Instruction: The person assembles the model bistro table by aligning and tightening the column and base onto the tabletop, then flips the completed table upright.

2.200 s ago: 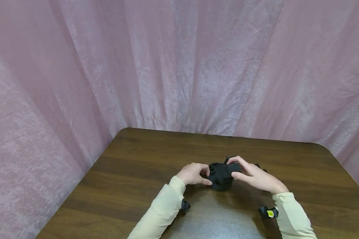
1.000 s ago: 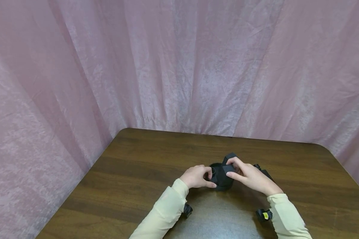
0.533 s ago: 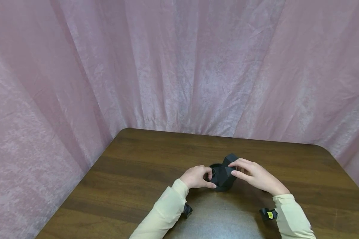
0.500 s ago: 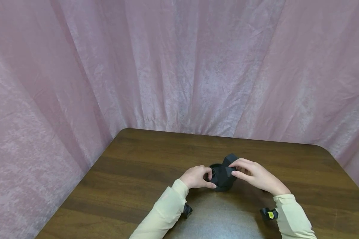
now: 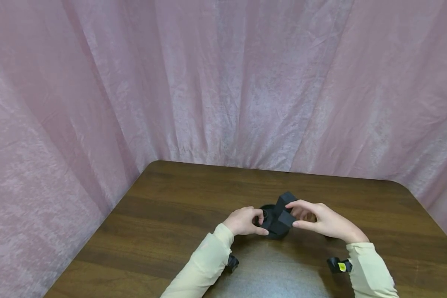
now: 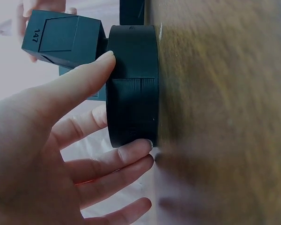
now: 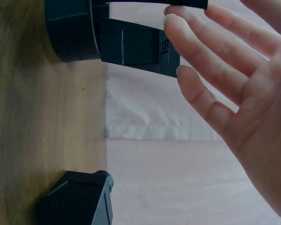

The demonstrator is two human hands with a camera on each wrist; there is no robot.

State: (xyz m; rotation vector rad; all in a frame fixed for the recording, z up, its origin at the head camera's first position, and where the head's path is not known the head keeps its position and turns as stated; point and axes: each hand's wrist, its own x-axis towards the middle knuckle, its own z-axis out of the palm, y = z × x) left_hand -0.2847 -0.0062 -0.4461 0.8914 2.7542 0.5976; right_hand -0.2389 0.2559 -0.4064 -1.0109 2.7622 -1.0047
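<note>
In the head view, my left hand (image 5: 243, 221) grips the side of a round black base (image 5: 277, 236) standing on the table. The left wrist view shows the thumb on its upper rim and fingers round its lower side. Chunky black blocks rise from the base; one block (image 6: 61, 35) bears the number 147. My right hand (image 5: 322, 221) pinches at the blocks' outer ends, its thumb by the near block (image 5: 287, 218) and its index finger by the far block (image 5: 286, 200). In the right wrist view, fingertips touch a numbered block (image 7: 140, 47). The blocks' lower joint is hidden.
Another black piece with a round knob (image 7: 77, 199) lies on the wooden table (image 5: 193, 198), near the right hand. A pink curtain (image 5: 223, 82) hangs behind the table's far edge. Black wrist cameras (image 5: 339, 265) hang under both sleeves.
The blocks have turned on the base, the near one swinging toward the front. My right hand has shifted slightly right and nearer. Since the oldest frame, the left hand moved a little right.
</note>
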